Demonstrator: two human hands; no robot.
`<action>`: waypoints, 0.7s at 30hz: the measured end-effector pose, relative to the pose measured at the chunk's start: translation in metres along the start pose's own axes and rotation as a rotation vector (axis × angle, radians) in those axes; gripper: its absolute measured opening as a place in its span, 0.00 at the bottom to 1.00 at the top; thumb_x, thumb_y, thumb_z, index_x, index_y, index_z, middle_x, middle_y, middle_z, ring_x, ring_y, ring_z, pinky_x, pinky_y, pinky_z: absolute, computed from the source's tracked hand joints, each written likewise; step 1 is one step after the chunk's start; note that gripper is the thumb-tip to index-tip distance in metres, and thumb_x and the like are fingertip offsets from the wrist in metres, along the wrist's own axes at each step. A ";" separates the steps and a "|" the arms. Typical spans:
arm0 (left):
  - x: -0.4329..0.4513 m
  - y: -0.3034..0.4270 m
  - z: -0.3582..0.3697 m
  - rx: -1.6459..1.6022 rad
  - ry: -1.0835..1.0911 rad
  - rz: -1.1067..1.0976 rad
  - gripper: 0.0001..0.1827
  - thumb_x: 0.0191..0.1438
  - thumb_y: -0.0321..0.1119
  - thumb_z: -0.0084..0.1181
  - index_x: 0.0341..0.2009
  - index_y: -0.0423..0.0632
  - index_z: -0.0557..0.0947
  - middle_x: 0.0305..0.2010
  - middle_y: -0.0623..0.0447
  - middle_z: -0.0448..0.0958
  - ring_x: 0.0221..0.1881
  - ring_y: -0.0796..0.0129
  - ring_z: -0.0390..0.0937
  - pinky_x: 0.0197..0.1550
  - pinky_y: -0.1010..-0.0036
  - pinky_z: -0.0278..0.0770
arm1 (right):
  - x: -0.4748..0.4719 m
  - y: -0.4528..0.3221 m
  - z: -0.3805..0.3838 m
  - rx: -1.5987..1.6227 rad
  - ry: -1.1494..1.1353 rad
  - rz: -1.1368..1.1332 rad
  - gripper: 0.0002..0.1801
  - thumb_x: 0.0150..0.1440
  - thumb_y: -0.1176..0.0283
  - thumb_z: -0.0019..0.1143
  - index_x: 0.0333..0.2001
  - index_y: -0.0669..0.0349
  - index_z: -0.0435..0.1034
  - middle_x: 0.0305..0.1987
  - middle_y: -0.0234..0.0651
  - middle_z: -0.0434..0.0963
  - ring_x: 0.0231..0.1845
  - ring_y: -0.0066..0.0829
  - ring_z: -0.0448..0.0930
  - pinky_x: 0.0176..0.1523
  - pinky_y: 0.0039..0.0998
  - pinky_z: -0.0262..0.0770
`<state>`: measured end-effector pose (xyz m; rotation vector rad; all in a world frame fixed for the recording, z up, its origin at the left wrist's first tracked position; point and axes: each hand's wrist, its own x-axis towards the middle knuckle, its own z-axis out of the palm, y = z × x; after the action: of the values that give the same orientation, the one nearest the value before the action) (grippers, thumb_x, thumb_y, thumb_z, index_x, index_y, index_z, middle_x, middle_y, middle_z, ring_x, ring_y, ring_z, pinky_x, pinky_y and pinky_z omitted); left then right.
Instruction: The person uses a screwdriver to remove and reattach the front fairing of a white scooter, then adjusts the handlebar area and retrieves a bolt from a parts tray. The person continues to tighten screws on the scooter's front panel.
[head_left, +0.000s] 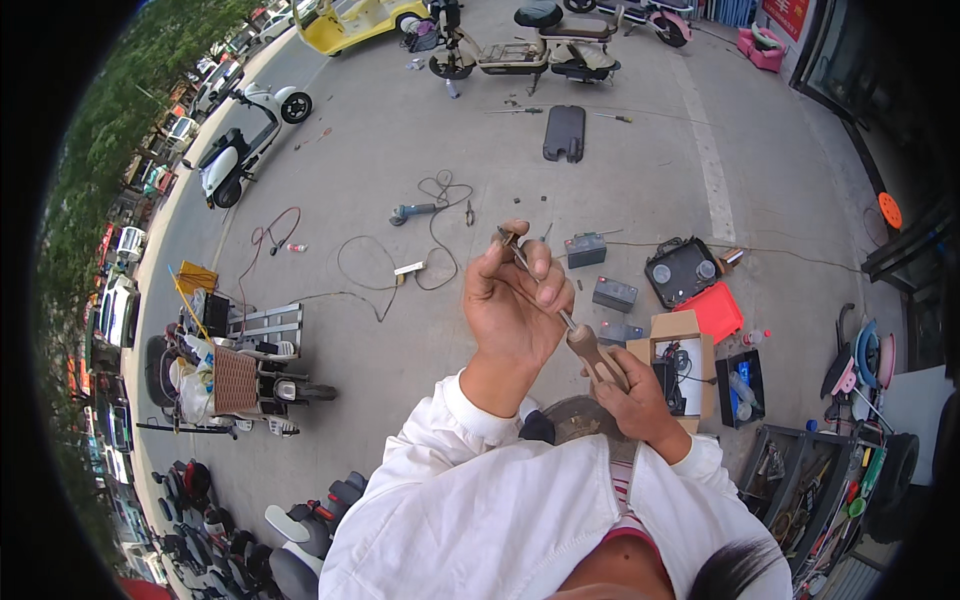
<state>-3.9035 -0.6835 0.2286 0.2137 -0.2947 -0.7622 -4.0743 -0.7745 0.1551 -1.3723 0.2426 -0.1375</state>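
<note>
A screwdriver (591, 351) with a brown handle and thin metal shaft lies slantwise between my two hands, above the ground. My right hand (636, 394) is wrapped around the handle's lower end. The fingers of my left hand (517, 307) are curled around the shaft, palm towards me. Near the tip, my left thumb and forefinger pinch a small brownish piece (511, 237); what it is cannot be made out. Beyond my hands, dark grey batteries (586, 250) stand on the concrete.
A blue angle grinder (412, 213) with a looping cord, an extension socket (409, 268) and a black panel (564, 133) lie ahead. To the right are an open black case (681, 271), a cardboard box (675, 326) and a tool rack (806, 487). Scooters (259, 142) stand around.
</note>
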 end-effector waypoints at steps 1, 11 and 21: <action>0.011 0.041 -0.017 0.009 0.024 0.043 0.17 0.61 0.44 0.46 0.48 0.48 0.78 0.28 0.53 0.73 0.22 0.70 0.68 0.24 0.76 0.65 | 0.034 -0.002 0.023 -0.005 -0.038 0.051 0.15 0.56 0.71 0.56 0.47 0.65 0.69 0.35 0.29 0.73 0.35 0.16 0.70 0.40 0.22 0.69; 0.069 0.346 -0.074 0.324 0.451 0.504 0.14 0.53 0.41 0.46 0.36 0.47 0.79 0.27 0.51 0.71 0.24 0.65 0.69 0.28 0.69 0.67 | 0.304 -0.057 0.201 -0.242 -0.450 -0.023 0.17 0.57 0.65 0.59 0.45 0.65 0.70 0.33 0.31 0.72 0.33 0.19 0.69 0.38 0.26 0.68; 0.161 0.577 -0.158 0.367 0.499 0.838 0.15 0.52 0.38 0.46 0.41 0.45 0.79 0.28 0.50 0.73 0.24 0.63 0.71 0.31 0.67 0.75 | 0.607 -0.082 0.335 -0.337 -0.896 -0.199 0.18 0.58 0.60 0.57 0.43 0.64 0.71 0.31 0.39 0.76 0.31 0.30 0.75 0.38 0.31 0.71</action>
<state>-3.3678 -0.3774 0.2802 0.5698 -0.0267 0.1913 -3.4003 -0.6161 0.2399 -1.6569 -0.6469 0.3701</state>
